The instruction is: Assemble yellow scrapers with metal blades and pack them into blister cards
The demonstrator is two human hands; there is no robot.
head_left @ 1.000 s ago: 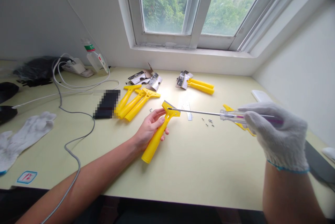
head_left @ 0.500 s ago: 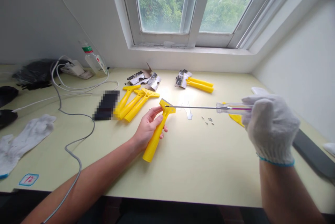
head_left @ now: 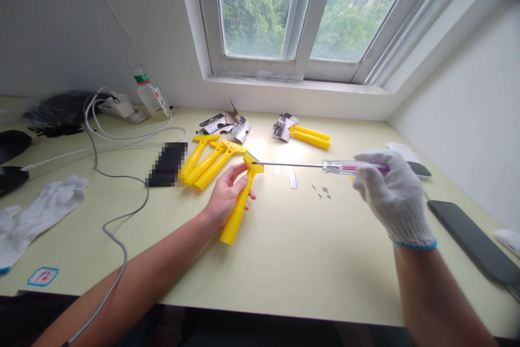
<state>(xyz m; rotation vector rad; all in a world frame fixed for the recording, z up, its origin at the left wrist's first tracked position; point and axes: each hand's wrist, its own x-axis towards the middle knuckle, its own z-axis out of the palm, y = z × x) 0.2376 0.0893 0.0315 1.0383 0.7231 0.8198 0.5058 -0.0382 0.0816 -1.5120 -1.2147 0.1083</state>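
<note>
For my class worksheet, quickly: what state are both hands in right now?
Left hand: bare, closed, holding a yellow scraper.
Right hand: gloved, closed, holding a screwdriver.

Small indoor workspace, whether office or home not distinguishable: identifiable by a pale desk (head_left: 309, 266) against plain walls (head_left: 467, 98), a framed window (head_left: 309, 38) facing trees (head_left: 254, 6), a drinks bottle (head_left: 151, 97), trailing grey cable (head_left: 126, 255), a handwritten label (head_left: 43, 276), and a screwdriver (head_left: 341, 167) near loose screws (head_left: 325, 190).
</note>
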